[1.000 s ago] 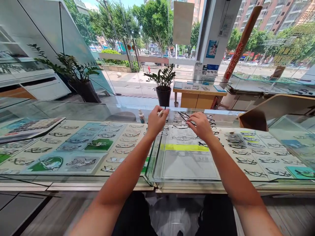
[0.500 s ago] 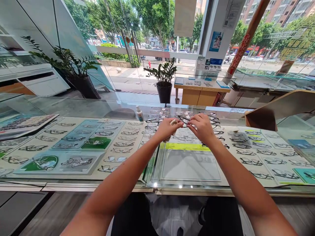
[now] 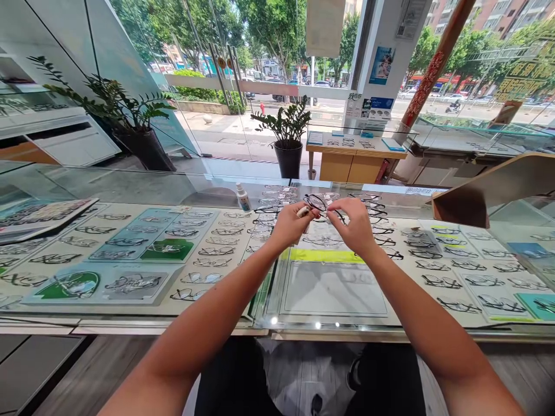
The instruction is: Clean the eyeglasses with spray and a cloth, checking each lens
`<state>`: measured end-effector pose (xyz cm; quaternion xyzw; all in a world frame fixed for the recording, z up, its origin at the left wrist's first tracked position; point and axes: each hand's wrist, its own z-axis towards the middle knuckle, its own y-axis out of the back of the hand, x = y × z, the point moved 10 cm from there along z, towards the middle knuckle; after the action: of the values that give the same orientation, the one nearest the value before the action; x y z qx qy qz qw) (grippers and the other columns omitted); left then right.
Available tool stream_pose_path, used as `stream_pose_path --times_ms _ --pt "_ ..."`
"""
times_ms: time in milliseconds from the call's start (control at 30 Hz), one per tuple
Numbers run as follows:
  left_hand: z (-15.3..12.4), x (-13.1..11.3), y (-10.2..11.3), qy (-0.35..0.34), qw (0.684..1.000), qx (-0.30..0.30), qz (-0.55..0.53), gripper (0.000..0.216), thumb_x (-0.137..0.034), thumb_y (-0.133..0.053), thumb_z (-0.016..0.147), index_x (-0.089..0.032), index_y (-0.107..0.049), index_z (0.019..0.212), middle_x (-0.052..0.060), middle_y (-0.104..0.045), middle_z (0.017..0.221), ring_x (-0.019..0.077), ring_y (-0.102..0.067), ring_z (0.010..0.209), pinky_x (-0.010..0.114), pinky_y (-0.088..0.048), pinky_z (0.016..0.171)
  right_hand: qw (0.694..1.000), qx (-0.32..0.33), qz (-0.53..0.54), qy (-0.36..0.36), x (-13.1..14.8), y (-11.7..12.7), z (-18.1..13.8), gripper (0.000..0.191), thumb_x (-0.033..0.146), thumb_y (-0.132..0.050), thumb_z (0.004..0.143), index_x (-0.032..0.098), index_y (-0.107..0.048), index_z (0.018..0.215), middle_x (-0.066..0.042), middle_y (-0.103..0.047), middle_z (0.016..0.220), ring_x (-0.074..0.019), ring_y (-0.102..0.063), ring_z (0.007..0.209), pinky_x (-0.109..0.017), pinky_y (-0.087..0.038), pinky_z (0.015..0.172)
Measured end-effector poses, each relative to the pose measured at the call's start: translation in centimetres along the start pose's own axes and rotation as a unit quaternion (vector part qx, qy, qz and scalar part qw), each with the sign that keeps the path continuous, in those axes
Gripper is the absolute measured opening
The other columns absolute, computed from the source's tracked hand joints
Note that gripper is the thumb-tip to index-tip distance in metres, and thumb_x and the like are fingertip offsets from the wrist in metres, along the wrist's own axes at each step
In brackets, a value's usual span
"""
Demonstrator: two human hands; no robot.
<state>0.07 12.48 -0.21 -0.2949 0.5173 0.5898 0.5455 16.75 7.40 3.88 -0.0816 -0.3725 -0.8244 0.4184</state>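
Over the glass counter, both my hands are closed on a dark-rimmed pair of eyeglasses (image 3: pixel 317 201). Its round lens stands tilted up between them. My left hand (image 3: pixel 289 224) pinches the left part of the frame, and a small whitish item (image 3: pixel 302 212), perhaps a folded cloth, pokes out of its fingers. The thumb and fingers of my right hand (image 3: pixel 354 224) grip the other side, near a temple arm. My fingers hide part of the frame. Below the hands, more eyeglasses (image 3: pixel 321 238) lie in the display.
A glass display counter (image 3: pixel 336 289) with rows of eyeglasses spans the view. A white spray bottle (image 3: pixel 243 197) stands on it, left of my hands. At left lies a printed board (image 3: pixel 47 219); at right stands a brown angled panel (image 3: pixel 489 188). Potted plants (image 3: pixel 288 156) stand beyond.
The eyeglasses have turned, so a round lens now faces up between my hands. My right hand has shifted slightly left and its grip has changed. The view has moved a little.
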Motion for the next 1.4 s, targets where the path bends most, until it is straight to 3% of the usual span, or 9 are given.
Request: stream_pose_path --times_ms 200,433,633,800,900,1000,1233,1400 --pt "0.0 -1.0 -0.5 -0.043 0.999 0.016 0.029 0.039 -0.055 -0.072 0.087 -0.016 -0.075 0.09 0.002 -0.071 0.081 0.0156 -0.057 0.072 0.026 -0.044 0.068 0.987 0.027 0.128 -0.089 -2.7 -1.2 0.0 0.021 0.043 -0.066 0.099 0.025 -0.074 0.092 -0.005 -0.078 0.103 -0.0259 -0.067 0.104 -0.045 -0.046 0.101" --pt "0.0 -0.2 -1.1 -0.011 0.997 0.048 -0.052 0.034 -0.047 -0.081 0.083 -0.017 -0.071 0.093 0.001 -0.069 0.083 0.0086 -0.046 0.051 0.025 -0.038 0.05 0.983 0.038 0.146 -0.101 -2.9 -1.7 -0.2 0.022 0.044 -0.066 0.098 0.024 -0.072 0.09 -0.005 -0.075 0.1 -0.0252 -0.063 0.1 -0.042 -0.044 0.097" --pt "0.3 -0.4 -1.0 -0.039 0.997 0.051 -0.046 0.032 -0.047 -0.082 0.081 -0.018 -0.07 0.091 0.002 -0.071 0.084 0.0105 -0.052 0.057 0.024 -0.04 0.053 0.976 0.053 0.175 -0.118 -3.5 -2.0 -0.1 0.023 0.045 -0.065 0.099 0.025 -0.071 0.091 -0.005 -0.074 0.1 -0.0257 -0.063 0.102 -0.043 -0.044 0.098" --pt "0.0 -0.6 -0.2 -0.064 0.995 0.012 0.075 0.028 -0.049 -0.074 0.091 -0.021 -0.073 0.093 0.001 -0.073 0.081 0.0139 -0.058 0.059 0.027 -0.042 0.061 0.991 0.056 0.105 -0.067 -2.4 -1.5 0.1 0.02 0.04 -0.063 0.102 0.025 -0.071 0.091 -0.005 -0.076 0.103 -0.0265 -0.062 0.106 -0.045 -0.042 0.102" --pt "-0.1 -1.3 0.8 -0.096 0.97 -0.016 0.221 0.031 -0.051 -0.071 0.093 -0.022 -0.072 0.083 0.002 -0.073 0.077 0.0184 -0.063 0.071 0.029 -0.039 0.068 0.996 0.071 0.024 -0.047 -2.5 -1.7 0.0 0.019 0.035 -0.061 0.103 0.024 -0.072 0.092 -0.006 -0.077 0.109 -0.0277 -0.061 0.11 -0.046 -0.039 0.102" --pt "0.2 -1.3 2.4 -0.079 0.948 -0.042 0.304 0.037 -0.053 -0.07 0.092 -0.022 -0.064 0.074 0.001 -0.067 0.068 0.0182 -0.056 0.064 0.03 -0.032 0.064 0.99 0.101 -0.094 -0.029 -3.3 -2.5 -0.2 0.019 0.031 -0.061 0.104 0.023 -0.077 0.097 -0.009 -0.077 0.116 -0.0307 -0.057 0.115 -0.047 -0.037 0.097" --pt "0.5 -2.1 4.5 -0.059 0.935 -0.082 0.339 0.028 -0.041 -0.065 0.091 -0.022 -0.058 0.072 0.001 -0.063 0.066 0.018 -0.054 0.064 0.031 -0.028 0.063 0.951 0.18 -0.248 0.048 -4.1 -4.7 -0.5 0.023 0.022 -0.063 0.102 0.024 -0.083 0.092 -0.01 -0.076 0.12 -0.0315 -0.051 0.119 -0.049 -0.032 0.1" --pt "0.4 -2.2 4.3 -0.058 0.934 -0.085 0.342 0.028 -0.041 -0.062 0.092 -0.022 -0.059 0.072 0.002 -0.062 0.065 0.0187 -0.054 0.064 0.032 -0.027 0.063 0.93 0.222 -0.288 0.059 -4.1 -6.6 -0.7 0.025 0.021 -0.062 0.102 0.024 -0.084 0.091 -0.011 -0.075 0.117 -0.0316 -0.052 0.117 -0.049 -0.03 0.101"
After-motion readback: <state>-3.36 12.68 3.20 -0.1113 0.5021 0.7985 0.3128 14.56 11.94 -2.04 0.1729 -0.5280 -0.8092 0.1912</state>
